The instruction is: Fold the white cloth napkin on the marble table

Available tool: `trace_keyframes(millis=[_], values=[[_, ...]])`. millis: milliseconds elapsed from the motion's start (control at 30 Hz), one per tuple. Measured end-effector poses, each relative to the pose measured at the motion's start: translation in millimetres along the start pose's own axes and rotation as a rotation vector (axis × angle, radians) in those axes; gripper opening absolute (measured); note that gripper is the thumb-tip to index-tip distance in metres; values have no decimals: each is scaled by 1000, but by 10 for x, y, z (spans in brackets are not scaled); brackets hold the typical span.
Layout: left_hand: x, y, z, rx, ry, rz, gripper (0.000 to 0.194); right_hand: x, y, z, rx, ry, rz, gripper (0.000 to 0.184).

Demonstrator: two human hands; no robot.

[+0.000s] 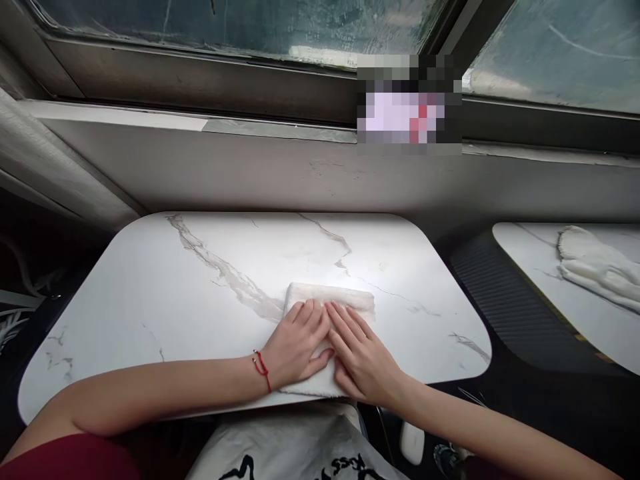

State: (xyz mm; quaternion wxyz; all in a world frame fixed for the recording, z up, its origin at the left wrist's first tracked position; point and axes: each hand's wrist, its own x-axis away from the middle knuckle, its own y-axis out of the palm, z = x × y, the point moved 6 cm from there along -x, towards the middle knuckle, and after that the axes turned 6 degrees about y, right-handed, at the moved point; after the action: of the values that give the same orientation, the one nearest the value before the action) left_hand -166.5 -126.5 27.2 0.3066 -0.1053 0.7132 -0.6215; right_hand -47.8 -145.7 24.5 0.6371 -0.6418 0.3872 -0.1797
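Note:
A folded white cloth lies flat near the front edge of a white marble-patterned table. My left hand rests on the cloth with its fingers stretched out, a red cord bracelet round the wrist. Beside it, my right hand also lies flat on the cloth, fingers extended. The fingertips of both hands come close together at the middle of the cloth. Part of the cloth is hidden under the hands.
A second marble-patterned table stands at the right, with a crumpled white cloth on it. Behind the tables runs a wall below windows. A blurred patch covers something on the sill.

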Motion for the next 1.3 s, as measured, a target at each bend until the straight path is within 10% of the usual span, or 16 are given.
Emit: trace_keyframes(millis=[333, 667, 1300], values=[[-924, 532, -782, 158, -215, 22, 66, -605, 228, 1090, 79, 281, 39, 54], [-1532, 631, -1268, 127, -346, -30, 66, -1026, 355, 1868, -47, 508, 186, 58], [-1711, 728, -1602, 104, -340, 78, 56, -1317, 322, 2094, 117, 510, 136, 58]])
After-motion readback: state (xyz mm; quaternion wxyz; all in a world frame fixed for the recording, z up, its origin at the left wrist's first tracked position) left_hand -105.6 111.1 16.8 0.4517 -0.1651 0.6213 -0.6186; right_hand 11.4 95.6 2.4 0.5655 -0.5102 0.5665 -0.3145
